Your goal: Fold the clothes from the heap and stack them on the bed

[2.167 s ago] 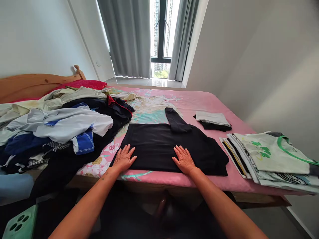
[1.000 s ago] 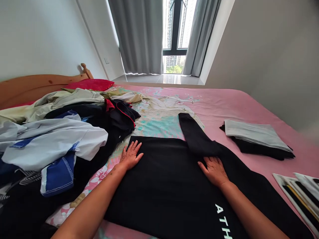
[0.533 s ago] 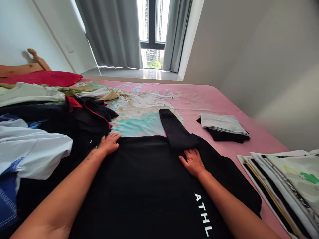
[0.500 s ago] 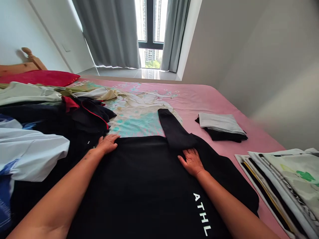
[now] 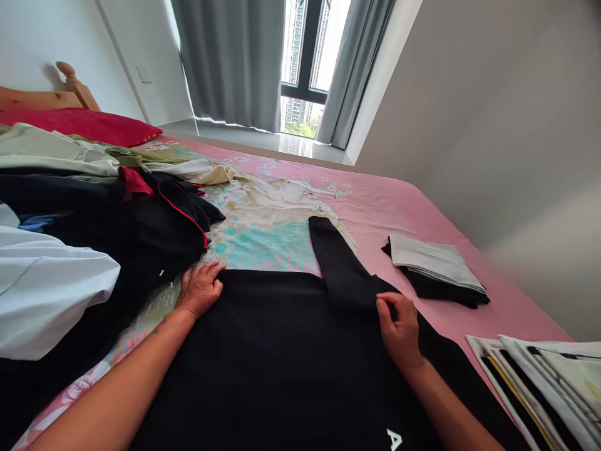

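A black long-sleeved top (image 5: 272,351) with white lettering, of which an "A" shows, lies spread on the bed in front of me. One sleeve (image 5: 335,260) is folded over and its cuff points away towards the window. At the top's far left corner rests my left hand (image 5: 201,289), fingers stretched out along the edge. My right hand (image 5: 400,329) is closed in a pinch at the fold of the sleeve on the right, thumb against the fingers. The fabric between its fingertips is mostly hidden.
Loose clothes (image 5: 154,219) are heaped at left, with a white garment (image 5: 51,282) in front. A folded grey and black pile (image 5: 434,263) lies right, above a stack of folded clothes (image 5: 539,382). The pink bed sheet (image 5: 380,194) and a red pillow (image 5: 94,125) lie beyond.
My right hand has gone from lying flat on the top to a pinch at the sleeve, slightly further right. The left hand stays at the corner. The view has tilted and shifted.
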A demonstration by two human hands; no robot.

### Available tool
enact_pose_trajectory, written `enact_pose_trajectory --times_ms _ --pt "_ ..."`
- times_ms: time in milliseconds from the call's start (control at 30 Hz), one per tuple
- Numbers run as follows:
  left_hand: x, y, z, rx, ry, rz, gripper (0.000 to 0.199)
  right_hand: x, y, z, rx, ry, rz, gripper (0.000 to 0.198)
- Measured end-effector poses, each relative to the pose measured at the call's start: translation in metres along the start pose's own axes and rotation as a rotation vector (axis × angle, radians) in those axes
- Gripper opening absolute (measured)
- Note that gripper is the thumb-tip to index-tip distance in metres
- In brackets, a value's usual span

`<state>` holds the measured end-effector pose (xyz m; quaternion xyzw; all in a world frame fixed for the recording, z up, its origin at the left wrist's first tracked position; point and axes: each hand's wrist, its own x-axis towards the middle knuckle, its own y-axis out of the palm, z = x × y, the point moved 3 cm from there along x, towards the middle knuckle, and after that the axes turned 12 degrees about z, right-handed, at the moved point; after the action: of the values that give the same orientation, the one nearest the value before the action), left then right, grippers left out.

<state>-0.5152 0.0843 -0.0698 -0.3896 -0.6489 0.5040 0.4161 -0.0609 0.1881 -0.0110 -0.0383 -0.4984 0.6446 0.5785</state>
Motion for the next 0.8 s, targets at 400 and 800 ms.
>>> enact_pose_trajectory --times_ms 400,800 --pt "-0.005 0.003 0.0 -0.034 -0.053 0.042 0.047 0.188 0.158 -0.08 0.147 0.739 0.333 0.044" --pt "-0.002 -0.002 -0.003 -0.05 -0.052 0.051 0.046 0.154 -0.04 -0.026 0.843 0.461 0.037 0.019"
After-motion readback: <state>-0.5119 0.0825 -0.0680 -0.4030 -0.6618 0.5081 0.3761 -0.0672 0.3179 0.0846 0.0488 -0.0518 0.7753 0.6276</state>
